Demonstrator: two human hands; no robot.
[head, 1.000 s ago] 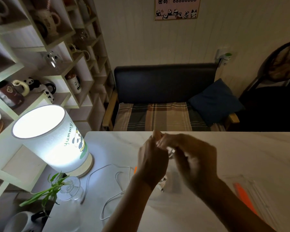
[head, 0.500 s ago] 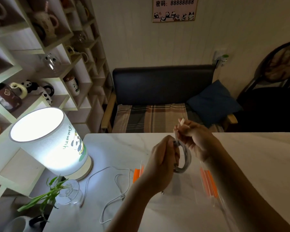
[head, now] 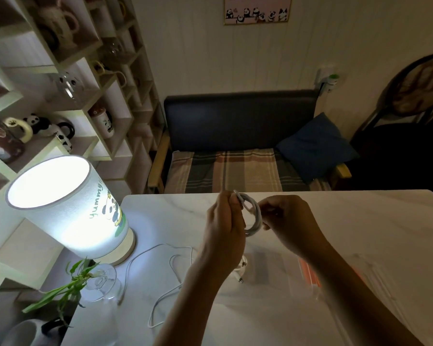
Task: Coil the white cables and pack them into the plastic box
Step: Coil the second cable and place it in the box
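A white cable coil (head: 253, 215) hangs in the air above the white table (head: 360, 226), wound into a small loop. My left hand (head: 224, 226) pinches its top left side. My right hand (head: 285, 221) grips its right side. A second white cable (head: 160, 265) lies loose and uncoiled on the table, left of my left forearm. Under my arms sits the clear plastic box (head: 280, 278) with an orange clip (head: 309, 272); a cable plug (head: 240, 270) shows just below my left wrist.
A lit table lamp (head: 68, 208) stands at the table's left edge, with a glass vase and green plant (head: 98, 283) in front of it. Shelves of mugs (head: 60, 96) line the left wall. A dark sofa (head: 240, 146) faces the far table edge.
Both hands dropped slightly toward the table and came level. My right hand, earlier raised above the coil with the cable end, now holds the coil's right side. The loop looks tighter.
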